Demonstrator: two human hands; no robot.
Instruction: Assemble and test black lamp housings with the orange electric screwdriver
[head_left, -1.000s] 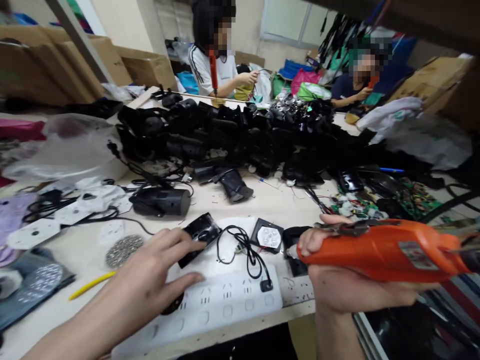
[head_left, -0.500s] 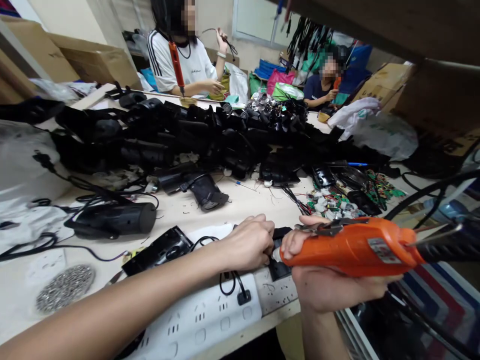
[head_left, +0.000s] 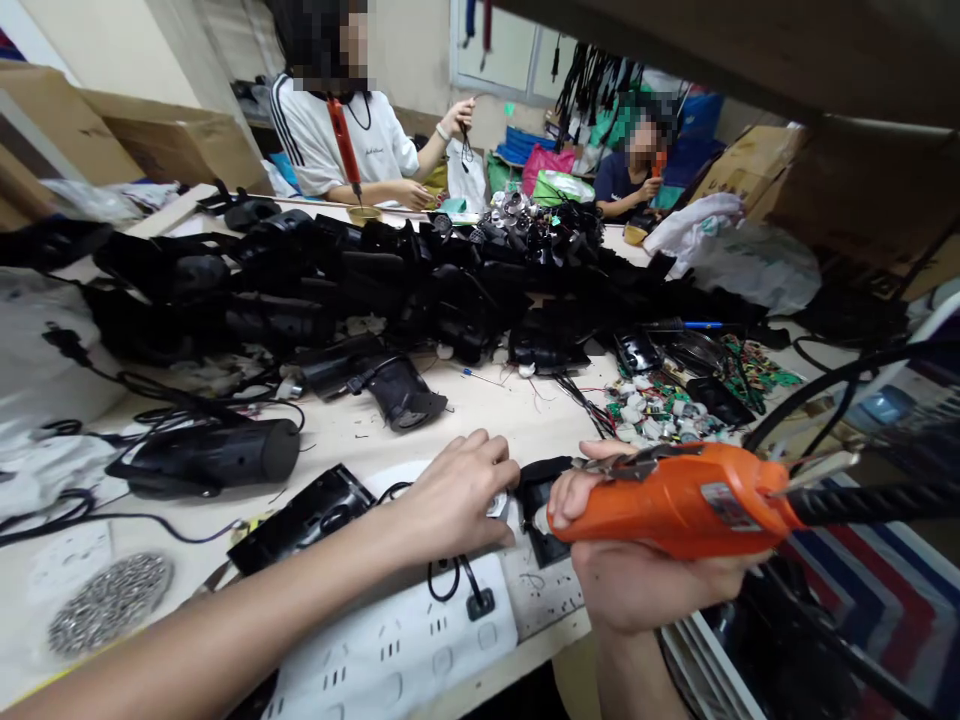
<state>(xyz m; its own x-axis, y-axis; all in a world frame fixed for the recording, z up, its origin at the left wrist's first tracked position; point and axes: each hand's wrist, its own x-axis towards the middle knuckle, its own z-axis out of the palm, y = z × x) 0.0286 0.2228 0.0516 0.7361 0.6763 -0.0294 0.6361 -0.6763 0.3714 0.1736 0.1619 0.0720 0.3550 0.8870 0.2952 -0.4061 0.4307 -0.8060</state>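
My right hand [head_left: 600, 540] is wrapped round an orange electric screwdriver [head_left: 667, 505], held almost level. Its pale nose points left into a black plastic housing [head_left: 544, 485] on the bench, where the bit itself is hidden. My left hand [head_left: 465, 490] is just left of that housing, fingers curled. A small whitish, shiny piece [head_left: 498, 505] shows at its fingertips, too little of it visible to name. Under my left forearm lies a white power strip [head_left: 420, 650] with a black plug [head_left: 480, 602] in it. A black flat casing [head_left: 304, 525] rests beside the forearm.
A heap of screws [head_left: 112, 600] lies at the left. A black cylindrical lamp housing [head_left: 217, 458] and another [head_left: 405, 390] stand before a long pile of black parts [head_left: 420, 275]. Circuit boards [head_left: 757, 375] lie at right. Two people, a white-shirted one [head_left: 345, 145] and another [head_left: 626, 180], sit opposite.
My left hand has drawn slightly left and its fingers have loosened, uncovering more of the black housing and a whitish piece. The screwdriver stays at the housing. The view has shifted slightly.
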